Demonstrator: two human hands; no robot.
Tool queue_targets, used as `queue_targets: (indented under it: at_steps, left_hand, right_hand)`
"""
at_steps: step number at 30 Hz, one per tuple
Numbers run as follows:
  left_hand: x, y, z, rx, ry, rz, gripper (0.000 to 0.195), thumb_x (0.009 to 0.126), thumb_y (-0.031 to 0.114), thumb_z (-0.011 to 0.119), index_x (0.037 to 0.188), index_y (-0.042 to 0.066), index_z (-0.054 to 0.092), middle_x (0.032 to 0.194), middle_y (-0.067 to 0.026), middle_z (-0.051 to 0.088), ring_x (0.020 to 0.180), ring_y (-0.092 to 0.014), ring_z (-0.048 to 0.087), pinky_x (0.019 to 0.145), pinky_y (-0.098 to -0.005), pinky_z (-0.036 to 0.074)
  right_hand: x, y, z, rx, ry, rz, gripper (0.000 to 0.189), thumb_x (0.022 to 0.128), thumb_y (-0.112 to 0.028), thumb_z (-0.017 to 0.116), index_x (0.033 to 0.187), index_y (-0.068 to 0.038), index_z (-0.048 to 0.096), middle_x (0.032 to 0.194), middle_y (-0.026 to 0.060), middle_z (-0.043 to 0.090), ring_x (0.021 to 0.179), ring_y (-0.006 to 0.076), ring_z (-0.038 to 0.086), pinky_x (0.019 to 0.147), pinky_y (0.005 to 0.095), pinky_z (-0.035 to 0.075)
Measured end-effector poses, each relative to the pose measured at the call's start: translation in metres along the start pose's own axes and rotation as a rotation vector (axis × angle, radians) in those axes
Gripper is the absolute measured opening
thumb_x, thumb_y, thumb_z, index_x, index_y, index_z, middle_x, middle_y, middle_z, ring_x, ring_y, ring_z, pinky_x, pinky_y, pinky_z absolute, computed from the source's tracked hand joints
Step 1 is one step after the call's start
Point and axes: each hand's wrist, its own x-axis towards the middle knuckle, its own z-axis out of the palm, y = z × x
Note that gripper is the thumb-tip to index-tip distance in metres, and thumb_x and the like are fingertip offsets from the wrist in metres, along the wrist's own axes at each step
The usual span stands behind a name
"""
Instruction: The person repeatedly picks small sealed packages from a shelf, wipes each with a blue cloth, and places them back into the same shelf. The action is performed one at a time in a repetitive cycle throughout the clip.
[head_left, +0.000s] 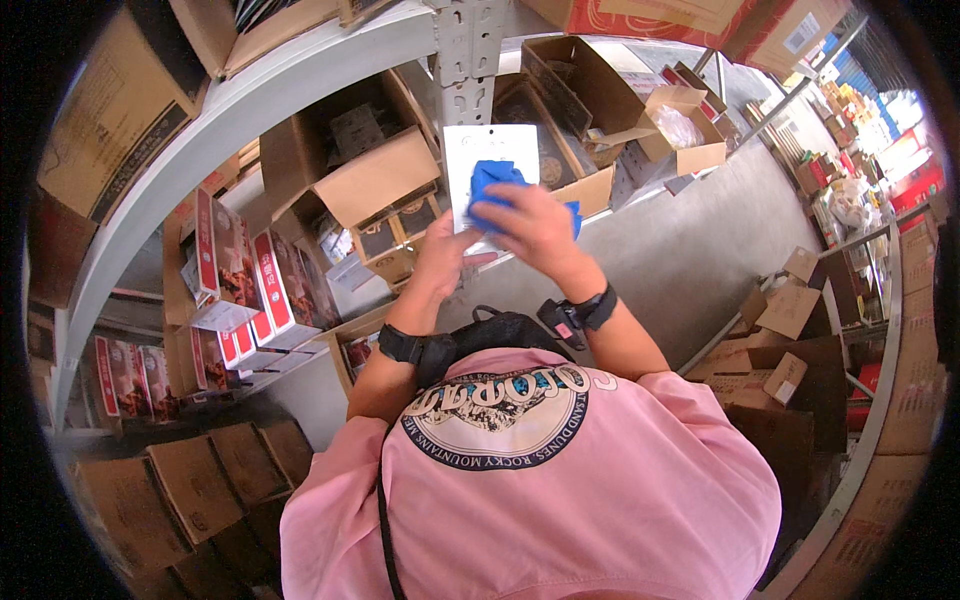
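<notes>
A flat white card or packet (459, 161) with a small hole at its top is held upright in front of me. My left hand (442, 251) grips it by its lower left edge, thumb across the front. Bunched in my right hand (536, 225) is a blue cloth (491, 178), pressed against the face of the white packet. The fingers of my right hand are blurred, and the cloth hides much of the packet's lower part. One end of the cloth sticks out beyond my right hand.
Grey metal shelving, with an upright post (469, 52), stands before me. It carries open cardboard boxes (379, 176) and red-and-white printed boxes (289, 289). Brown cartons (202, 480) stack at lower left. Flattened cardboard (787, 304) lies at right, beyond the concrete floor (675, 247).
</notes>
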Motion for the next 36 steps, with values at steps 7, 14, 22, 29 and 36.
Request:
queue_targets:
  at_steps: [7, 14, 22, 29, 36]
  left_hand:
    - [0.000, 0.006, -0.012, -0.169, 0.085, 0.067, 0.036, 0.100, 0.022, 0.049, 0.131, 0.005, 0.045, 0.121, -0.0099, 0.060, 0.103, -0.021, 0.063, 0.080, -0.0365, 0.057]
    - [0.006, -0.002, -0.002, -0.508, 0.088, -0.037, 0.043, 0.102, 0.034, 0.042, 0.134, 0.005, 0.043, 0.125, -0.0100, 0.058, 0.111, -0.021, 0.058, 0.095, -0.0373, 0.048]
    - [-0.001, 0.017, -0.009, -0.522, 0.111, 0.167, 0.047, 0.104, 0.032, 0.037, 0.141, 0.003, 0.031, 0.139, -0.0156, 0.046, 0.128, -0.031, 0.047, 0.107, -0.0473, 0.040]
    - [-0.003, 0.014, 0.008, -0.460, 0.131, 0.070, 0.043, 0.104, 0.032, 0.037, 0.140, 0.008, 0.034, 0.133, -0.0113, 0.051, 0.115, -0.024, 0.056, 0.093, -0.0403, 0.048]
    - [-0.007, 0.019, 0.007, -0.438, 0.077, 0.173, 0.046, 0.104, 0.031, 0.034, 0.141, 0.004, 0.031, 0.137, -0.0155, 0.047, 0.122, -0.029, 0.052, 0.098, -0.0433, 0.048]
  right_hand:
    - [0.001, 0.018, -0.014, -0.052, 0.332, 0.370, 0.039, 0.068, -0.004, 0.069, 0.106, -0.013, 0.068, 0.108, 0.0075, 0.065, 0.097, 0.0295, 0.060, 0.081, 0.0372, 0.050]
    - [0.003, -0.025, 0.009, 0.018, -0.063, -0.100, 0.044, 0.062, -0.007, 0.072, 0.104, -0.020, 0.070, 0.108, 0.0019, 0.065, 0.086, 0.0241, 0.061, 0.069, 0.0332, 0.052]
    - [-0.018, 0.020, -0.004, -0.164, 0.126, 0.272, 0.044, 0.064, -0.001, 0.069, 0.105, -0.015, 0.069, 0.106, 0.0060, 0.065, 0.089, 0.0269, 0.062, 0.078, 0.0359, 0.051]
    - [-0.003, -0.029, 0.001, -0.062, 0.055, -0.059, 0.044, 0.059, -0.002, 0.070, 0.102, -0.014, 0.071, 0.104, 0.0060, 0.066, 0.084, 0.0240, 0.061, 0.070, 0.0336, 0.050]
    - [-0.014, 0.007, 0.001, -0.160, 0.095, 0.167, 0.045, 0.065, -0.005, 0.069, 0.108, -0.017, 0.067, 0.109, 0.0039, 0.062, 0.088, 0.0248, 0.060, 0.074, 0.0344, 0.051]
